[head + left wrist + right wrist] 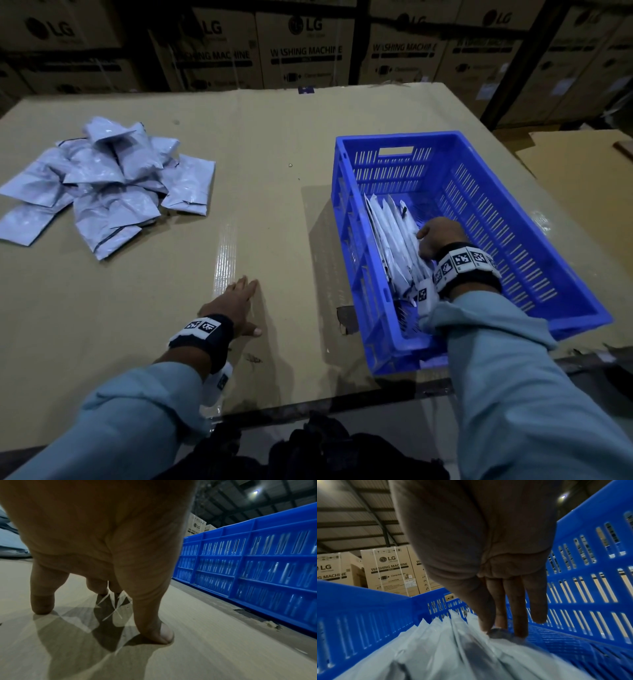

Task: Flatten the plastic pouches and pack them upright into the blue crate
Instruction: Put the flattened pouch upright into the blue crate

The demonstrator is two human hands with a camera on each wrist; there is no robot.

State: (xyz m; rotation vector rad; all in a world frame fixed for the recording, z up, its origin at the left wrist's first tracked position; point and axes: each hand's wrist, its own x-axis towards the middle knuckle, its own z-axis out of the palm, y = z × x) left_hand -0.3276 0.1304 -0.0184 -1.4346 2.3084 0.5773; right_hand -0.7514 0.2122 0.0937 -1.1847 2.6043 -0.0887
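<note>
Right hand (436,238) was down in the blue crate (513,219), straight fingers (518,609) pressing the upright pouches (394,243). Left hand (236,306) lay flat, fingertips on the table (274,144) (holding nothing), loose pouch heap (102,181) well beyond them.

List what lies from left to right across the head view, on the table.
Pouch pile → left hand flat on the cardboard → blue crate wall → packed pouches → right hand against them.
</note>
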